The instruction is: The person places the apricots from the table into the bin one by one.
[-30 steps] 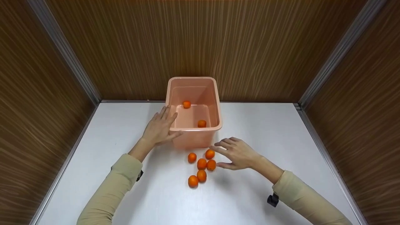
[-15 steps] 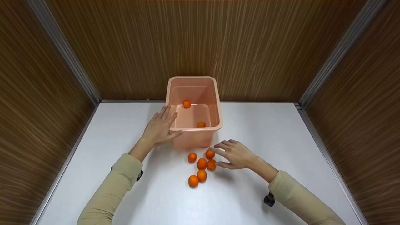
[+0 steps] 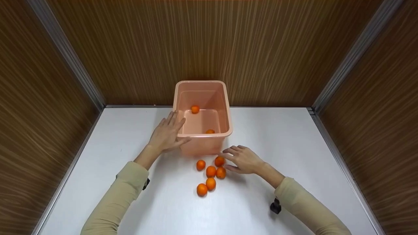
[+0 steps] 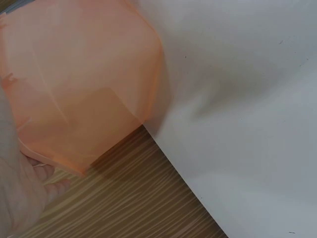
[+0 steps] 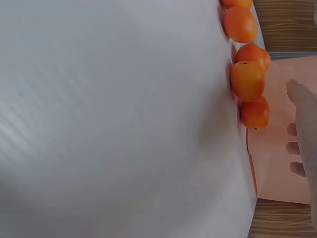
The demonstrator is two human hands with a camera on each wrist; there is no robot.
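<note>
Oranges (image 3: 211, 171): six lay loose in a tight cluster on the white surface (image 3: 294, 137), just in front of the pink tub (image 3: 225, 107); two more sat inside the tub, one near the back (image 3: 195, 109) and one tucked under the near rim (image 3: 210, 131). Right hand (image 3: 243, 160) hovered at the right edge of the cluster, fingers (image 3: 228, 152) loosely spread and arched, nothing gripped; fingertips were above the nearest orange (image 3: 219, 161), thumb beside the next one (image 3: 221, 172) (contact unclear in the head view). Left hand (image 3: 167, 133) rested flat against the tub's near left corner, fingers straight, steadying it.

To do the pick well, judged from this: close thumb and fingertips round one orange only, the outermost on the right, since the fruit touch each other and a sideways nudge would likely send neighbours rolling. Come down from above rather than sweeping in. Lift clear of the near rim before moving over the tub, and keep the left hand pressing the wall so the light plastic tub doesn't slide. Release low inside, or the orange could bounce.
</note>
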